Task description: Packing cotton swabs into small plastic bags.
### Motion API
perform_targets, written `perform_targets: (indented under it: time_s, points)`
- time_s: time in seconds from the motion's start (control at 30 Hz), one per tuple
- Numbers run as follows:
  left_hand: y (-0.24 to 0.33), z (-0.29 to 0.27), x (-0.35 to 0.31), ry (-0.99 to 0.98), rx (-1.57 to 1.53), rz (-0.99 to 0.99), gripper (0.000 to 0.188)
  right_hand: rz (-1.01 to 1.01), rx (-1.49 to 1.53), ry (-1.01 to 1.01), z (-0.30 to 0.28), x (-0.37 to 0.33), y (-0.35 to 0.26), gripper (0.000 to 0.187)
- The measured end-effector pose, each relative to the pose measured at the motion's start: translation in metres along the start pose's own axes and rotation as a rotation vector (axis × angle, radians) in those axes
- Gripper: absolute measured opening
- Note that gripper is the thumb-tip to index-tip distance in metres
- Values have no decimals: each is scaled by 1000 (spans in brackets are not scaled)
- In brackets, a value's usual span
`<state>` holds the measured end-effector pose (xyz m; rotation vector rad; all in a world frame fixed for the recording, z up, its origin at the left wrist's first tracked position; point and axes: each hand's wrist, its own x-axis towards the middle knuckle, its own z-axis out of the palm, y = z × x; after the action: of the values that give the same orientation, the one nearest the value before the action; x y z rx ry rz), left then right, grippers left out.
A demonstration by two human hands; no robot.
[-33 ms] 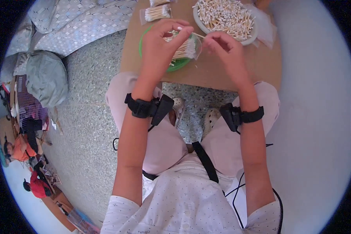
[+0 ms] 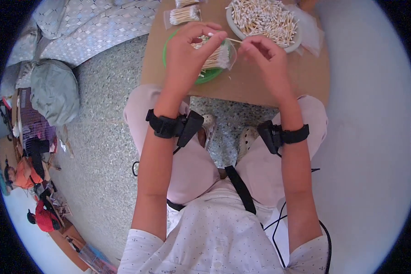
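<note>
A cotton swab [image 2: 234, 40] with a pale stick spans the gap between my hands above the table. My left hand [image 2: 189, 48] pinches its left end, and a white tip shows by the fingers. At the other end, the thumb and fingers of my right hand [image 2: 267, 54] are closed on the stick. Below my left hand lies a green round tray [image 2: 206, 78], partly covered by that hand. In it is a clear bag of cotton swabs [image 2: 217, 59], lying sideways. Just beyond my right hand stands a white bowl [image 2: 293, 47] heaped with loose cotton swabs [image 2: 265, 20].
Filled swab bags [image 2: 184, 16] lie at the table's far left. Clear empty bags [image 2: 313, 39] rest right of the bowl. The brown tabletop [image 2: 246, 86] ends before my knees. A pale wall [image 2: 370, 137] runs along the right. Two people sit far left, near a grey-green sack [image 2: 55, 91].
</note>
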<state>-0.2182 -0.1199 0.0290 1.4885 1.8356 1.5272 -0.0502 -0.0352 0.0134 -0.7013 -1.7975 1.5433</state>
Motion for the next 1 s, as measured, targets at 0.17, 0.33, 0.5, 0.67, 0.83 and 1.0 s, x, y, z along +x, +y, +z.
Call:
perform_targets:
  time_s: [0.17,0.33,0.5,0.67,0.83,1.0]
  points:
    - [-1,-1,0,-38,-3,62,14,-52,162,135,2,4,1,15]
    - [5,6,2,-28,-83,144,17,-100,227,220,0,8,5,17]
    - [11,16,-5,-282,-157,-83,18,-215,127,501,-25,11,-18,15]
    - [36,57,-36,-978,-43,31,26,-494,814,360,-98,-2,-97,12]
    - [38,109,-104,-882,-436,439,38,-496,867,160,-94,-16,-131,7]
    - [65,140,-150,-1026,-557,493,44,-573,582,217,-82,-37,-142,6]
